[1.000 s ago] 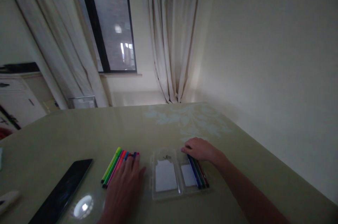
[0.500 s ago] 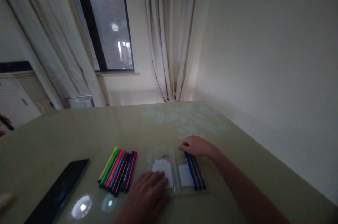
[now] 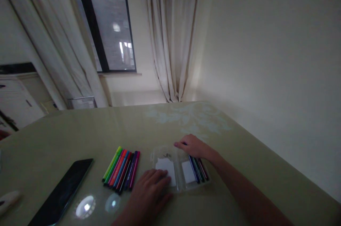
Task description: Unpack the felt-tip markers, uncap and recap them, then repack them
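A clear plastic case (image 3: 179, 179) lies opened out on the table, with a white card (image 3: 166, 167) in its left half and another white card (image 3: 188, 172) in the right. My left hand (image 3: 150, 190) rests on the near part of the left half, fingers stretched out and holding nothing. Several dark markers (image 3: 198, 170) lie side by side in the right half. Over their far ends is my right hand (image 3: 194, 146), its fingers curled and closed on a dark blue marker (image 3: 194, 169); the fingertips are partly hidden.
Left of the case lies a row of several coloured markers (image 3: 122, 169). Farther left is a black phone-like slab (image 3: 62, 190), with a pale rounded object (image 3: 9, 199) at the table's left side. A wall (image 3: 279, 76) borders the table (image 3: 106, 126) on the right.
The view has shifted slightly. My right hand has moved a little left over the marker ends, and the dark blue marker's far end now shows by the thumb. My left hand stays on the case.
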Available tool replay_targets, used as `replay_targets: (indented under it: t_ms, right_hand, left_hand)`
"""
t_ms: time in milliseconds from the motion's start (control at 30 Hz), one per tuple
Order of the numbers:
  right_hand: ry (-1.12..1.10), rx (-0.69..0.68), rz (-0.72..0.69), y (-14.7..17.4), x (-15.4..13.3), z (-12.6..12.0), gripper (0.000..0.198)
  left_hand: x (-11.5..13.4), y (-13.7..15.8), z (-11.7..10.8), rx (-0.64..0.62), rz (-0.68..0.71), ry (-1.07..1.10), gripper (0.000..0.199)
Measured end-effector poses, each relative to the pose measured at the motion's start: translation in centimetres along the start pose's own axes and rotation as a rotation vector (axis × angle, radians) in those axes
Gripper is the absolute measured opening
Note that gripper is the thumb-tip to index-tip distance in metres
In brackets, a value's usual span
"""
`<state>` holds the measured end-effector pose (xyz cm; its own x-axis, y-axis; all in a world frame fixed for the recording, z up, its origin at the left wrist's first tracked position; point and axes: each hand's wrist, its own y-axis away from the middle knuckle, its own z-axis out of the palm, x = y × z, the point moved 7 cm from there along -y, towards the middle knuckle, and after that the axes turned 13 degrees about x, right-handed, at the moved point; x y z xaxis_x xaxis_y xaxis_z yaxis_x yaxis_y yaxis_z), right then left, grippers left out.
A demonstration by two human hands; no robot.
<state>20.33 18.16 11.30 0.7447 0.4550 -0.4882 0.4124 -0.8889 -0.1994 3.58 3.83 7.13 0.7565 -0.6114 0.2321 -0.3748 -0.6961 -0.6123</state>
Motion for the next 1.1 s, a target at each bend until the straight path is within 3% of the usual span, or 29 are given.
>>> replay_targets:
  t_ms: [133,300,867,1000,1100]
  right_hand:
    - [-0.124,0.136,0.024,-0.6,-0.2,-1.1,0.06]
    - [-0.284,0.186,0.078,-0.8,0.9,-1.5,0.067]
    - [-0.753,0.297,0.394,-0.8,6.0,0.8,0.074]
    - [-0.856,0.368,0.435,-0.8,5.6,-0.1,0.073]
    - [-0.914,0.46,0.419,-0.8,3.8,-1.0,0.073]
  left_hand:
    - [0.4,-0.5,-0.1,-0.018,-0.011,0.007,0.033]
    - [0.5,-0.7,-0.1,-0.024,0.005,0.008,0.033]
    - [0.1,0.3,0.8,-0.006,0.0,-0.016,0.034]
    - [0.1,0.5,0.9,-0.023,0.036,-0.031,0.034]
    - [-0.1,0.5,0.7,-0.023,0.045,-0.023,0.031]
